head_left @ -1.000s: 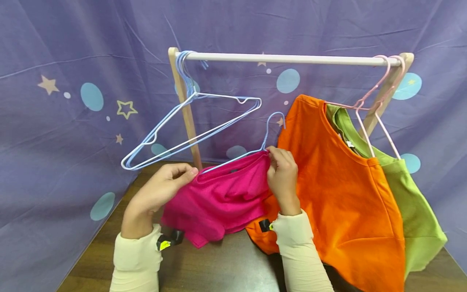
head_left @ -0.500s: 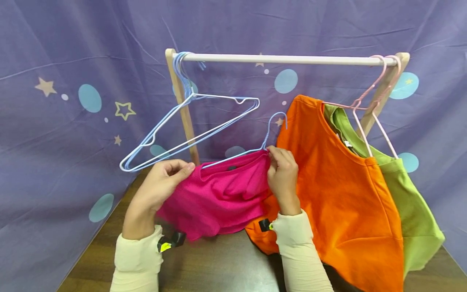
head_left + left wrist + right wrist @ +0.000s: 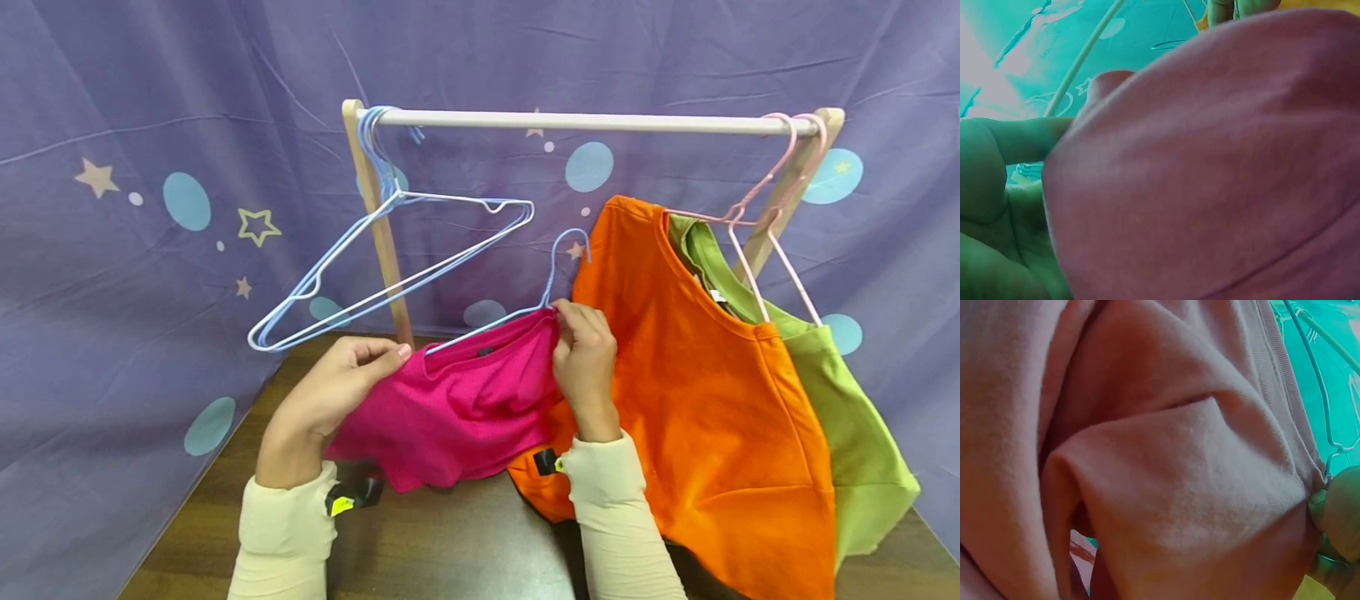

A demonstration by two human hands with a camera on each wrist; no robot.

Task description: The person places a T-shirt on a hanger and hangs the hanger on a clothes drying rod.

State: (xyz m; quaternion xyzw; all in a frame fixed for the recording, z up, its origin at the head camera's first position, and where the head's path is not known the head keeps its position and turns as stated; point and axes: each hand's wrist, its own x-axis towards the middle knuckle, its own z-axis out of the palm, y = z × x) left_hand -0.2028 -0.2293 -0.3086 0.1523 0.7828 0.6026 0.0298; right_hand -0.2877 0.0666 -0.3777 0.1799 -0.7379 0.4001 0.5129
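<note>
Between both hands hangs a magenta shirt, its neckline stretched toward the viewer's right. A light blue wire hanger runs inside the neck opening, its hook standing up free of the rail. My left hand pinches the shirt's left shoulder between thumb and fingers. With thumb and forefinger, my right hand grips the collar just below the hanger's hook. Cloth fills most of the left wrist view and hides the fingertips there. Folds of the shirt fill the right wrist view, with fingers at its right edge.
A rack with a white rail and wooden posts stands behind. Several blue and white hangers hang at its left end. An orange shirt and a green shirt hang on pink hangers at the right. Beneath lies a brown wooden table.
My left hand pulled the shirt's shoulder slightly left, then came back a little to the right. The right hand stays at the collar, shifting barely. The shirt's lower edge has risen slightly.
</note>
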